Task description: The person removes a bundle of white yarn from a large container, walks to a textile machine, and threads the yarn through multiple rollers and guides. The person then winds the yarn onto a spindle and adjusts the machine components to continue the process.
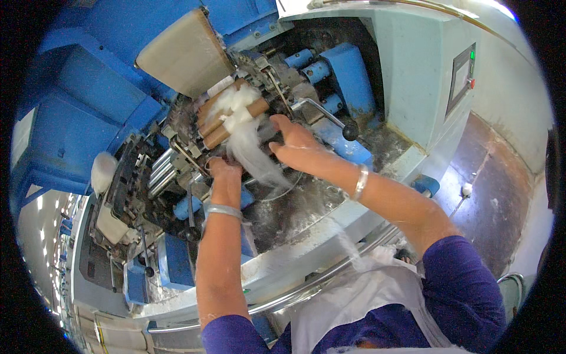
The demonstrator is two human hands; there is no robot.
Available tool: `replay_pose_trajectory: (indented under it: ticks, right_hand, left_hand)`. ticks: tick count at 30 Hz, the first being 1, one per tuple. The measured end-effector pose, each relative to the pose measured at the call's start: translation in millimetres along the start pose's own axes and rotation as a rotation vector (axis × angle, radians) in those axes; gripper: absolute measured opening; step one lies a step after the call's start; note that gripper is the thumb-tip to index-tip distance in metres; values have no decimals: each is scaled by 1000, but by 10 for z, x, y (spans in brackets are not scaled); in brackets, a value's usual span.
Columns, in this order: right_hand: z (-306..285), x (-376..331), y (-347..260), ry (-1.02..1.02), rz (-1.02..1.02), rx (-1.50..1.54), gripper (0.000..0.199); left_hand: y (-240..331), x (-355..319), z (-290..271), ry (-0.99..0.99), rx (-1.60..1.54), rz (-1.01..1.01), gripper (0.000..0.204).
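White fibre (239,112) lies in a loose clump over the brown rollers (217,137) in the middle of the machine (283,94), and a thinner veil of it trails down between the two hands toward the near side. The veil is blurred and see-through at its lower end, so where it stops is hard to make out.

The left hand (226,170) is just left of the veil, at the near edge of the rollers. Its fingers are mostly hidden among the machine parts, so I cannot tell whether it grips anything. The right hand (295,140) is on the right of the veil, its thumb and forefinger spread apart with a gap between them; a dark grey shape shows there, and whether the hand touches it is unclear. The other fingers are hard to separate.

A beige panel (186,56) stands tilted on the far side of the rollers. Right of the right hand is a lever with a black knob (350,131); farther right is a control screen (460,81), seen at a steep slant. At the far left a white bundle (104,171) is partly cut into by machine parts. Near the person, a blurred white wisp (349,243) shows above the white apron (354,295), which the lower edge cuts off.
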State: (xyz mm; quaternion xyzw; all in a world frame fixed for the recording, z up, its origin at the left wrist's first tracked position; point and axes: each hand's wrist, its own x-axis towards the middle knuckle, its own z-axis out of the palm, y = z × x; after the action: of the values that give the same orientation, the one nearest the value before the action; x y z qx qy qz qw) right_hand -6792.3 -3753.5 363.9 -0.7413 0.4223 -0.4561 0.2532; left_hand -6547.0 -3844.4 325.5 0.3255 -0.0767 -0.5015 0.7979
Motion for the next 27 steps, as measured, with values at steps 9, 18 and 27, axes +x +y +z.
replay_pose_trajectory:
  ticks: [9,18,27]
  right_hand:
    - [241,246,185,39,113,-572,52]
    - [248,383,311,67,-152,-607,24]
    - [47,-161,165,-262,-654,-193,21]
  left_hand:
    - [108,-630,332,-189,41,-39,50]
    - [82,-1160,395,-247,159,219,41]
    - [38,-1955,-309,-161,584,881,25]
